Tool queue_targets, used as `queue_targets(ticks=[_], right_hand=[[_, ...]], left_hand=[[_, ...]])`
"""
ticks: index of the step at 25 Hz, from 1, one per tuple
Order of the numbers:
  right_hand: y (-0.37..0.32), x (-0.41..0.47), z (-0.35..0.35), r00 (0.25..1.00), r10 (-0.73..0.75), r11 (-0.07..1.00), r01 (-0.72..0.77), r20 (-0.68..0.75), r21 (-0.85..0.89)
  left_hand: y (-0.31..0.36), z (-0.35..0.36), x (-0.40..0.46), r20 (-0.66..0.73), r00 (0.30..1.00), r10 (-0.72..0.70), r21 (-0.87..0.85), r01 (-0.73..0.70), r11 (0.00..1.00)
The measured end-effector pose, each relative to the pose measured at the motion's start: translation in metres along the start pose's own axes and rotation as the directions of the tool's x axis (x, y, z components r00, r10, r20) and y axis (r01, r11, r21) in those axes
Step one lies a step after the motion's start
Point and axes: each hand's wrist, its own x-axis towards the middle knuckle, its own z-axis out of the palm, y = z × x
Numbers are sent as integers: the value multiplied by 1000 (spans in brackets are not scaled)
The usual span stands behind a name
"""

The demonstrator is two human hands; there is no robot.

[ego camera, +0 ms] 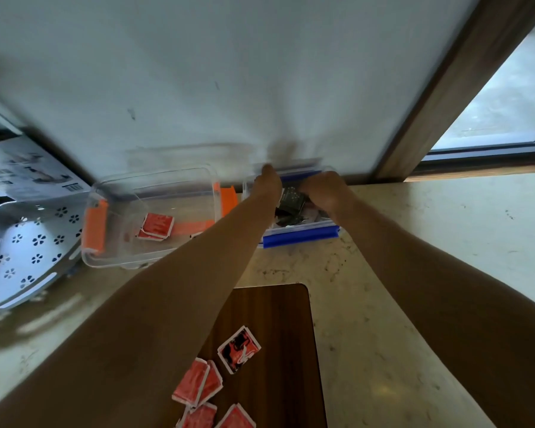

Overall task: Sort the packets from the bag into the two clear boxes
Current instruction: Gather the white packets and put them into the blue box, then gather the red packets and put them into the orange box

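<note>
Both arms reach forward to the clear box with blue clips [300, 237] at the back of the counter. My left hand [267, 180] rests on its far left rim, fingers curled over the edge. My right hand [325, 193] is inside the box, closed around dark packets [291, 199]. To the left stands the clear box with orange clips [105, 242], holding a couple of red packets [155, 226]. Several more red packets [217, 381] lie on a dark wooden board [278, 319] near me. No bag is in view.
A pale blue perforated basket [22, 251] lies tilted at the far left, with a printed cardboard box [28, 171] behind it. A white wall rises right behind the boxes; a wooden frame and window are at the right. The marble counter [430, 242] stretches to the right.
</note>
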Motion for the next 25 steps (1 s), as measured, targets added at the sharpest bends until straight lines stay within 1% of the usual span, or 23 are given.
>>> queue_targets(ticks=[2,3,4,5,6,7,8,9,10,11,12,14,15,16,18,19,22,25], right_hand=[[-4,-14,-8,997,-77,994,76,-15,-76],[-8,-26,-13,993,-114,981,115,18,-159],[-9,-37,-16,978,-206,946,204,19,-253],[-9,-49,-17,973,-229,948,229,24,-219],[-7,-58,-17,968,-252,940,249,18,-231],[-5,-69,-17,965,-261,948,257,9,-189],[-3,-83,-16,962,-272,945,267,-1,-187],[1,-96,-15,963,-271,945,269,13,-185],[6,-113,-12,961,-275,932,276,41,-235],[11,-132,-9,957,-278,925,289,76,-246],[18,-153,-5,944,-306,885,331,125,-328],[38,-190,10,901,-367,758,435,233,-486],[50,-205,18,901,-362,766,434,238,-475],[59,-222,24,917,-328,818,396,228,-417],[76,-252,39,946,-243,878,308,214,-367],[85,-264,46,951,-205,892,278,230,-357],[112,-290,66,957,-118,906,213,266,-366],[125,-301,78,955,-79,898,192,285,-396]], left_hand=[[4,-5,-11,12,1000,23,37,-23,999],[6,-8,-19,30,999,43,40,-44,998],[7,-11,-26,46,997,70,45,-72,996],[7,-16,-37,59,994,94,41,-96,995],[5,-23,-49,71,990,121,26,-124,992],[1,-31,-61,85,987,135,10,-137,991],[-5,-38,-72,92,986,141,-1,-142,990],[-12,-47,-85,98,984,146,-11,-146,989],[-20,-56,-98,105,982,155,-19,-154,988],[-29,-65,-112,113,981,159,-31,-157,987],[-40,-74,-125,113,982,151,-39,-148,988],[-67,-93,-149,84,990,115,-65,-110,992],[-83,-102,-160,85,992,92,-82,-85,993],[-99,-110,-169,96,993,66,-96,-57,994],[-129,-127,-182,96,995,10,-110,0,994],[-143,-136,-187,88,996,-11,-104,21,994],[-184,-164,-200,62,996,-70,-100,76,992],[-216,-188,-208,34,993,-116,-83,119,989]])
